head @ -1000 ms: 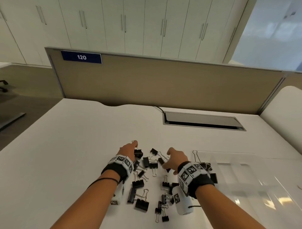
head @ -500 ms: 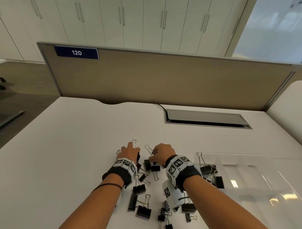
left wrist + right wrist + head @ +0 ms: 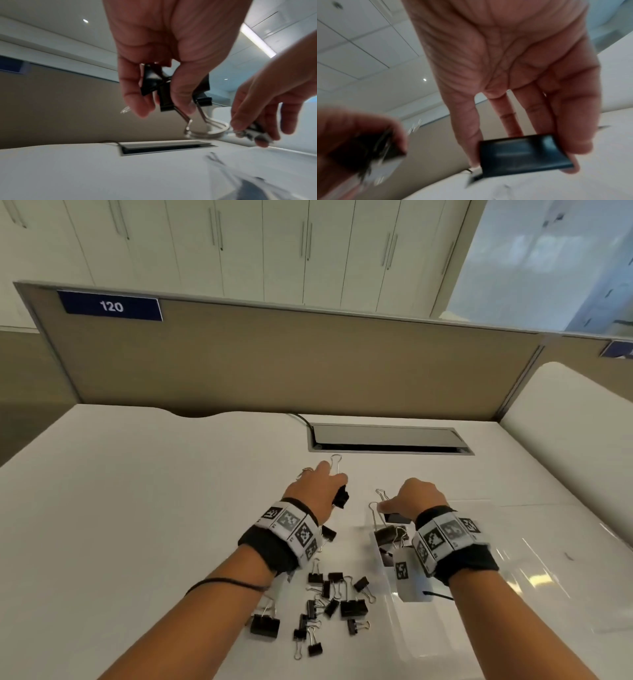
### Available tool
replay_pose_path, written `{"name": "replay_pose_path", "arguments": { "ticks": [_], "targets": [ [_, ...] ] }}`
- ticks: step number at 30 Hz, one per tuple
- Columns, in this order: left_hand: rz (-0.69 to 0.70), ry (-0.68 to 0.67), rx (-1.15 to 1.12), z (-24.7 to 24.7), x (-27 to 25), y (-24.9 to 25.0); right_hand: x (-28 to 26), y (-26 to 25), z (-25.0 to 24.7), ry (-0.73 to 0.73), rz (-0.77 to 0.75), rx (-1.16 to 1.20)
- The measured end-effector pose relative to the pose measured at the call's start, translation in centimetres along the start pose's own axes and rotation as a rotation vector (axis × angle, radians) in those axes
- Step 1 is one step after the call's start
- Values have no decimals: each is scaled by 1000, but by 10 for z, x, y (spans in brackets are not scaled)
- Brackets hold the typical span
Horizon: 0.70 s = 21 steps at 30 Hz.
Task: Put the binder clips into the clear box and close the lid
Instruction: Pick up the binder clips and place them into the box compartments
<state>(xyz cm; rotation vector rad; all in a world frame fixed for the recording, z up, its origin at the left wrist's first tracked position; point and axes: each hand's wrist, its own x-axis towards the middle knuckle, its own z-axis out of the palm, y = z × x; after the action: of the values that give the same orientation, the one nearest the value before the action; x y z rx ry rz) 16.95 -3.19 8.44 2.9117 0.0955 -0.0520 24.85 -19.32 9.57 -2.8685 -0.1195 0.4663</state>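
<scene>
Centre frame: left hand (image 3: 317, 491) grips several black binder clips (image 3: 164, 86); right hand (image 3: 416, 501) pinches one large binder clip (image 3: 524, 155) above the clear box (image 3: 513, 559).

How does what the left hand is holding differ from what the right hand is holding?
The left hand grips a bunch of several black metal binder clips, while the right hand pinches one wide black binder clip. The bunch's silver wire handles stick out past the left fingers; the wide clip shows mostly its flat black face. Both hands are lifted off the white desk, and both hold black clips.
</scene>
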Motion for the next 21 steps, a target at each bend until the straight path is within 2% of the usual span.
{"name": "replay_pose_path", "arguments": {
  "ticks": [4, 9, 14, 18, 21],
  "targets": [
    [175, -58, 66, 13, 12, 54, -6, 24, 15, -43, 30, -60],
    [239, -151, 111, 29, 19, 86, 0, 44, 34, -30, -13, -118],
    [323, -247, 207, 44, 22, 105, 9, 68, 22, 21, -3, -45],
    [356, -343, 333, 56, 27, 114, 14, 71, 9, 109, -98, 49],
    [303, -368, 403, 65, 31, 120, 20, 59, 7, 74, -225, 132]
  ]
}}
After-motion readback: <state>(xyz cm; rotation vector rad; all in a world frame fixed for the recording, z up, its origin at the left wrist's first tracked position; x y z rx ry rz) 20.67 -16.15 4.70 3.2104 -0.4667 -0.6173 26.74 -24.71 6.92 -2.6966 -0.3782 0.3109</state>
